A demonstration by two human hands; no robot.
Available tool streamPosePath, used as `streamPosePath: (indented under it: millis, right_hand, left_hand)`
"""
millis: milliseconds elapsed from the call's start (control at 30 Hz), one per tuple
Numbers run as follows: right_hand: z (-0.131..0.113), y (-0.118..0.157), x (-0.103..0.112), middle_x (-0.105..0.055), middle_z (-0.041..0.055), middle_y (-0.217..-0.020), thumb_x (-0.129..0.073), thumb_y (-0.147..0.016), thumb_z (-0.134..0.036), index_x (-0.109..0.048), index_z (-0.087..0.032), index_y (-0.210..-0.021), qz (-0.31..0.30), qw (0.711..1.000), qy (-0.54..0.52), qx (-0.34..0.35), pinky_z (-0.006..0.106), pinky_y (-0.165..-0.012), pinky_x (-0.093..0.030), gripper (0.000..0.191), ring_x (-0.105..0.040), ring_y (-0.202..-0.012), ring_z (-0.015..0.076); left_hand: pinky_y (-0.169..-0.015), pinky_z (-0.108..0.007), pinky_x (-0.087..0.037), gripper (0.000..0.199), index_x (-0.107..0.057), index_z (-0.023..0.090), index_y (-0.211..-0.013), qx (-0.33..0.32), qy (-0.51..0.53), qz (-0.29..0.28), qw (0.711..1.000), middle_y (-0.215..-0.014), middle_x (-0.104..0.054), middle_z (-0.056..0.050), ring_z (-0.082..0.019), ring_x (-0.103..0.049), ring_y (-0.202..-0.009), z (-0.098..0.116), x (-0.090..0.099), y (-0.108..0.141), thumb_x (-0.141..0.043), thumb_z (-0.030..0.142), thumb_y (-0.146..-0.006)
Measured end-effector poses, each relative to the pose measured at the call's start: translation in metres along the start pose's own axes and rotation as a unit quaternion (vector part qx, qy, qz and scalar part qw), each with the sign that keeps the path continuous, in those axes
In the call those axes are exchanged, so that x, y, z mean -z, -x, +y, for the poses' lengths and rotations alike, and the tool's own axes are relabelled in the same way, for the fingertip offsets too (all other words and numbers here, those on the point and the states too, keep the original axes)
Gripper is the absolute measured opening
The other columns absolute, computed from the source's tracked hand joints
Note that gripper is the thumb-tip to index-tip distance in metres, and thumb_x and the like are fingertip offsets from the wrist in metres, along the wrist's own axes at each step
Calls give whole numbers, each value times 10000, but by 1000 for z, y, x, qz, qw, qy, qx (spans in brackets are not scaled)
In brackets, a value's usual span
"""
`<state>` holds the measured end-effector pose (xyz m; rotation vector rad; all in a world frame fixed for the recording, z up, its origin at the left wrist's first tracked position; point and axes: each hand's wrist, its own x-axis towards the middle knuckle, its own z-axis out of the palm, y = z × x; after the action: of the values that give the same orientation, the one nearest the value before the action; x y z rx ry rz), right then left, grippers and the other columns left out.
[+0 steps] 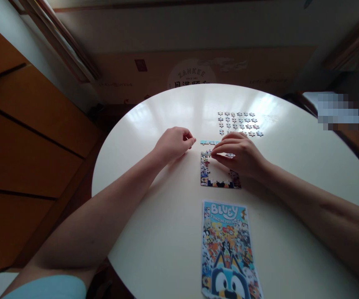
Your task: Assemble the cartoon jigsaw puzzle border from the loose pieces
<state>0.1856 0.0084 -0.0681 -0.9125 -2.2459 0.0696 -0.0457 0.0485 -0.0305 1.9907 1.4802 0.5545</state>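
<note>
Curled above the white table, my left hand has its thumb and fingertips drawn together, and nothing shows between them. My right hand is closed in a pinch at the upper left of a partly built jigsaw border, its fingertips on a small puzzle piece. The border's left side and bottom row are joined, and its middle is bare table. Part of its right side lies under my right hand. Just above the border is a separate light-blue joined strip, its right end hidden by my fingers.
Loose puzzle pieces lie in rows beyond my right hand. Nearer me, a colourful Bluey reference picture lies flat on the round white table. Wooden cabinet doors stand at the left. A printed panel is behind the table.
</note>
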Motion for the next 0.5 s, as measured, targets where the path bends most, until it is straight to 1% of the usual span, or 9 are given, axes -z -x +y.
streamPosePath:
  millis: [100, 200, 333, 433, 500]
  right_hand:
    - [1, 1, 0, -783, -29, -908, -676, -902, -328, -758, -324, -841, -4, 1000, -8, -6, 431, -840, -449, 102, -666, -901, 229]
    - [0, 1, 0, -784, -26, -901, -675, -900, -340, -758, -317, -833, -9, 1000, -10, -4, 428, -834, -449, 109, -662, -897, 230]
    - [-2, 1, 1, -784, -26, -904, -670, -903, -339, -759, -319, -834, -15, 1000, -14, 1, 425, -830, -447, 115, -659, -907, 233]
    - [-3, 1, 2, -784, -31, -908, -674, -900, -329, -758, -318, -843, -12, 1000, -16, 14, 427, -838, -442, 102, -658, -904, 231]
    - [-5, 1, 3, -784, -32, -914, -678, -898, -331, -758, -321, -850, -12, 1000, -16, 20, 429, -842, -439, 93, -658, -908, 232]
  left_hand:
    - [-634, -304, -420, 154, -727, 164, -794, -38, -50, 56, 997, -726, -699, -51, -154, -588, -603, -2, 4, 0, -667, 289, -861]
    - [-664, -297, -408, 141, -722, 170, -778, -50, -52, 80, 994, -668, -668, -37, -167, -586, -644, -3, 6, 0, -685, 285, -852]
    - [-665, -302, -406, 157, -735, 174, -789, -56, -91, 91, 990, -673, -671, -41, -179, -589, -658, -4, 7, -2, -674, 299, -862]
    - [-645, -309, -408, 179, -752, 172, -820, -57, -130, 88, 986, -708, -693, -50, -184, -594, -654, -4, 7, -3, -654, 312, -875]
    - [-641, -307, -413, 181, -760, 172, -831, -64, -139, 84, 985, -711, -698, -52, -184, -598, -656, -4, 8, -3, -650, 309, -875]
